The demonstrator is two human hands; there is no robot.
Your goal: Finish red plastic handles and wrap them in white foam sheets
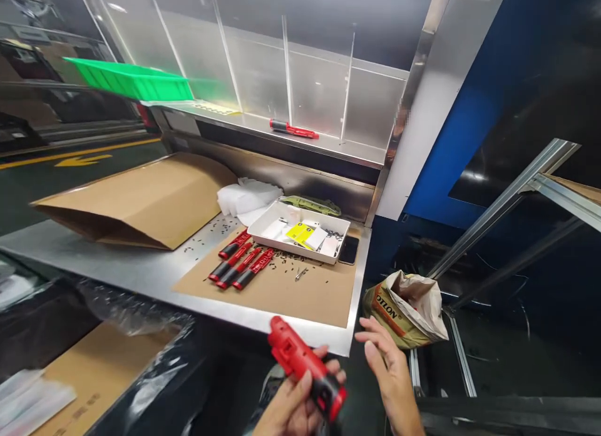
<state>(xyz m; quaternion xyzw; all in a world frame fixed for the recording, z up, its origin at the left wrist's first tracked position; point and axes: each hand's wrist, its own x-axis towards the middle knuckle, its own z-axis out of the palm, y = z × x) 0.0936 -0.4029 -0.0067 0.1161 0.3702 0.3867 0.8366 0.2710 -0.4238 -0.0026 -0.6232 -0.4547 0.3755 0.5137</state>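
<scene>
My left hand (pixel 300 398) is wrapped round a red-and-black cylindrical tool (pixel 300 361), possibly a work light, held tilted in front of the bench edge. Just to its right, my right hand (pixel 387 367) is raised with fingers apart and holds nothing. Several similar red-and-black tools (pixel 244 260) lie side by side on a cardboard sheet (pixel 282 301). Many small black pieces (pixel 286 260) and a small metal tool (pixel 300 274) are scattered near them. One more red-and-black tool (pixel 293 130) rests on the shelf above.
A white tray (pixel 267 235) with yellow and white packets stands on the bench beside a phone (pixel 349 250). Left of it are white foam wrap (pixel 244 198) and a large paper bag (pixel 141 198). A green bin (pixel 131 79) sits on the shelf. An open sack (pixel 406 311) stands right of the bench.
</scene>
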